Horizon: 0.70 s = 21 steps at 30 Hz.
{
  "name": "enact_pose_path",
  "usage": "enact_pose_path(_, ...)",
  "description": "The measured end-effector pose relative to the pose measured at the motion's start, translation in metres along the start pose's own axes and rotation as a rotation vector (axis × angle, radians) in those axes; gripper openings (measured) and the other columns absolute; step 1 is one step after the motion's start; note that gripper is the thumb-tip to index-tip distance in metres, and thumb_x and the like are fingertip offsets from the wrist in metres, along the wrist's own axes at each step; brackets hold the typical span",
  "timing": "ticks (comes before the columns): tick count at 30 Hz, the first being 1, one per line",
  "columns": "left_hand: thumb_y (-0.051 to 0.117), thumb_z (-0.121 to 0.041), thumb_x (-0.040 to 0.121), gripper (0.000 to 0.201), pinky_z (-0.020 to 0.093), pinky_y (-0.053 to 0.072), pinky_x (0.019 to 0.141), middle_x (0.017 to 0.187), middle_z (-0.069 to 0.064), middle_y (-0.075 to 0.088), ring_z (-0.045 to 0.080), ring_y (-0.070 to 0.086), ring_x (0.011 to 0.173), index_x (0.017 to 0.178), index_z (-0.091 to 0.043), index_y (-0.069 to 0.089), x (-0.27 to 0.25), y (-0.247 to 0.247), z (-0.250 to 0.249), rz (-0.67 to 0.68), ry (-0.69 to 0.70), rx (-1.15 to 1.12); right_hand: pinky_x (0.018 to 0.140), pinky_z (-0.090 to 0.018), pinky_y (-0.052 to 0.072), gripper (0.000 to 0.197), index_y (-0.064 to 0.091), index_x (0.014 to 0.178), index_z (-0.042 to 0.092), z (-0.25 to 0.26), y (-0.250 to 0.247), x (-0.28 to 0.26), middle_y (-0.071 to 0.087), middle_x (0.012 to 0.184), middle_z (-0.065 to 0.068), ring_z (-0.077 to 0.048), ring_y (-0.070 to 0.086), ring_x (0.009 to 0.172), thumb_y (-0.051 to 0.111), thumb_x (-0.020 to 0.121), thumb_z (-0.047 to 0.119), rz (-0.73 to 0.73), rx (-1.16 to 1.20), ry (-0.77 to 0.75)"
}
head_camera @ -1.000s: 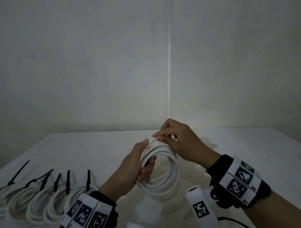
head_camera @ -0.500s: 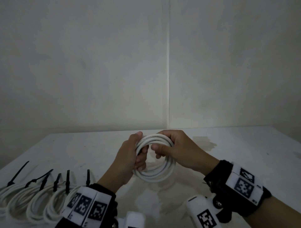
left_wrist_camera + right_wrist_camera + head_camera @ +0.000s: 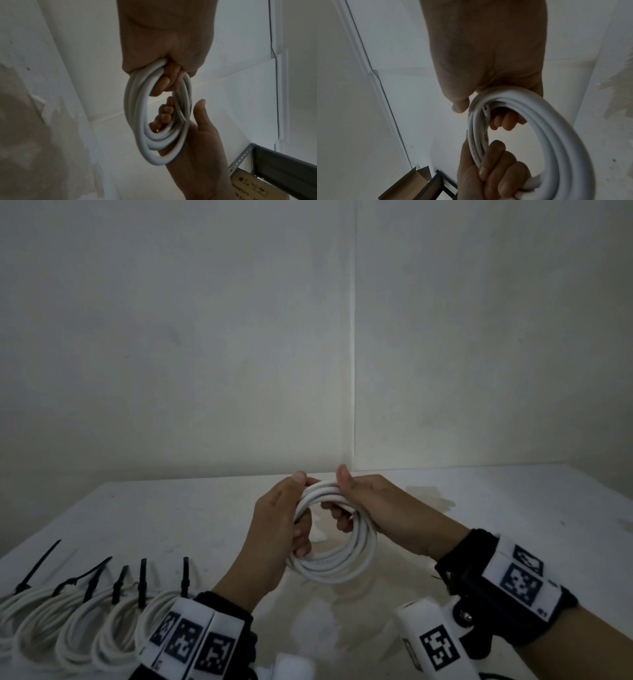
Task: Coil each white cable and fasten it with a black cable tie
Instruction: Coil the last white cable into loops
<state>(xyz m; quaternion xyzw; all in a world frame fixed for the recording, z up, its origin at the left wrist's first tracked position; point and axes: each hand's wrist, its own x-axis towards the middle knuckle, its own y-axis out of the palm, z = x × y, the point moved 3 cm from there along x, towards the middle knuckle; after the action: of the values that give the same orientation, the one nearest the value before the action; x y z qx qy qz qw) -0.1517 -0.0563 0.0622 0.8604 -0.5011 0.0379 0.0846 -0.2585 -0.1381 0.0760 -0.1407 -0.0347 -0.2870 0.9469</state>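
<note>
A coiled white cable (image 3: 337, 568) is held above the table (image 3: 171, 508) in front of me. My left hand (image 3: 281, 529) grips the coil's left side, thumb on top and fingers curled through the loop. My right hand (image 3: 376, 508) grips the upper right side in the same way. The left wrist view shows the coil (image 3: 137, 108) running from my left hand (image 3: 164, 83) down to my right hand (image 3: 202, 135). In the right wrist view a cut cable end (image 3: 485, 108) lies among the turns (image 3: 556, 128) between my right hand (image 3: 484, 60) and left hand (image 3: 488, 175). No tie is on this coil.
Several tied white coils (image 3: 85, 621) lie in a row at the table's near left, their black tie tails (image 3: 142, 580) sticking up. Walls meet in a corner behind the table. A metal shelf frame (image 3: 283, 162) and a cardboard box (image 3: 406, 185) appear in the wrist views.
Both hands carried the coil up and away from me. My right hand went from pinching the coil's top to gripping its upper right side with fingers through the loop.
</note>
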Motion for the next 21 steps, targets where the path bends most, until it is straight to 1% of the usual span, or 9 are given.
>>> enact_pose_path(2, 0.035, -0.031, 0.098, 0.037, 0.017, 0.024, 0.033, 0.036, -0.005, 0.027, 0.007, 0.022, 0.03, 0.08, -0.011, 0.062, 0.001, 0.0, 0.001, -0.038, -0.017, -0.06, 0.058, -0.015, 0.045, 0.048, 0.06, 0.076, 0.012, -0.001, 0.001, -0.001, 0.056, 0.065, 0.003, -0.008, 0.054, 0.06, 0.033, 0.083, 0.052, -0.055, 0.038, -0.029)
enact_pose_path(4, 0.035, -0.033, 0.098, 0.037, 0.017, 0.024, 0.033, 0.036, -0.005, 0.026, 0.007, 0.022, 0.029, 0.082, -0.009, 0.06, 0.002, 0.001, 0.002, -0.048, -0.027, -0.093, 0.057, -0.012, 0.042, 0.039, 0.057, 0.075, 0.013, -0.004, 0.002, -0.001, 0.054, 0.064, 0.004, -0.003, 0.051, 0.056, 0.036, 0.091, 0.041, -0.139, 0.029, -0.088)
enact_pose_path(6, 0.035, -0.033, 0.098, 0.037, 0.018, 0.025, 0.032, 0.035, -0.004, 0.026, 0.007, 0.022, 0.029, 0.083, -0.007, 0.057, 0.002, 0.002, 0.004, -0.046, -0.025, -0.082, 0.055, -0.011, 0.039, 0.033, 0.055, 0.077, 0.011, -0.007, 0.005, -0.001, 0.049, 0.061, 0.005, 0.0, 0.045, 0.051, 0.039, 0.094, 0.034, -0.22, 0.001, -0.142)
enact_pose_path(9, 0.035, -0.034, 0.098, 0.038, 0.018, 0.026, 0.033, 0.035, -0.004, 0.025, 0.008, 0.021, 0.029, 0.073, -0.009, 0.05, 0.002, 0.004, 0.005, -0.043, -0.052, -0.094, 0.052, -0.017, 0.036, 0.041, 0.054, 0.078, 0.009, -0.008, 0.008, 0.002, 0.044, 0.055, 0.006, -0.003, 0.039, 0.048, 0.039, 0.084, 0.046, -0.296, -0.038, -0.213)
enact_pose_path(11, 0.035, -0.032, 0.098, 0.039, 0.016, 0.026, 0.033, 0.036, -0.003, 0.025, 0.008, 0.02, 0.029, 0.067, -0.01, 0.045, 0.001, 0.006, 0.005, -0.03, -0.076, -0.122, 0.049, -0.015, 0.035, 0.04, 0.052, 0.076, 0.014, -0.007, 0.006, 0.006, 0.046, 0.048, 0.01, -0.001, 0.042, 0.045, 0.039, 0.077, 0.052, -0.351, -0.029, -0.256)
enact_pose_path(13, 0.033, -0.03, 0.099, 0.04, 0.017, 0.026, 0.033, 0.036, -0.002, 0.024, 0.008, 0.02, 0.029, 0.064, -0.011, 0.041, 0.0, 0.008, 0.005, -0.01, -0.096, -0.151, 0.047, -0.017, 0.034, 0.041, 0.05, 0.077, 0.016, -0.007, 0.005, 0.009, 0.047, 0.045, 0.01, -0.002, 0.042, 0.042, 0.037, 0.077, 0.055, -0.402, -0.049, -0.301)
enact_pose_path(16, 0.032, -0.029, 0.099, 0.038, 0.017, 0.028, 0.034, 0.036, -0.003, 0.025, 0.008, 0.02, 0.029, 0.067, -0.011, 0.042, 0.0, 0.011, 0.005, 0.047, -0.142, -0.17, 0.048, -0.026, 0.034, 0.056, 0.045, 0.067, 0.01, -0.008, 0.002, 0.01, 0.041, 0.049, 0.001, -0.01, 0.04, 0.043, 0.03, 0.08, 0.062, -0.5, -0.133, -0.341)
enact_pose_path(19, 0.031, -0.028, 0.099, 0.035, 0.018, 0.029, 0.036, 0.036, -0.003, 0.024, 0.008, 0.02, 0.029, 0.073, -0.011, 0.045, 0.0, 0.011, 0.007, 0.093, -0.188, -0.198, 0.05, -0.03, 0.032, 0.066, 0.041, 0.058, 0.007, -0.003, 0.001, 0.011, 0.038, 0.049, -0.009, -0.021, 0.038, 0.046, 0.017, 0.08, 0.064, -0.541, -0.156, -0.296)
enact_pose_path(21, 0.031, -0.028, 0.099, 0.034, 0.018, 0.029, 0.036, 0.037, -0.003, 0.024, 0.007, 0.019, 0.03, 0.074, -0.011, 0.048, -0.001, 0.011, 0.008, 0.101, -0.208, -0.216, 0.047, -0.029, 0.031, 0.072, 0.044, 0.056, 0.006, -0.001, 0.001, 0.012, 0.038, 0.048, -0.012, -0.021, 0.037, 0.044, 0.013, 0.081, 0.066, -0.542, -0.17, -0.279)
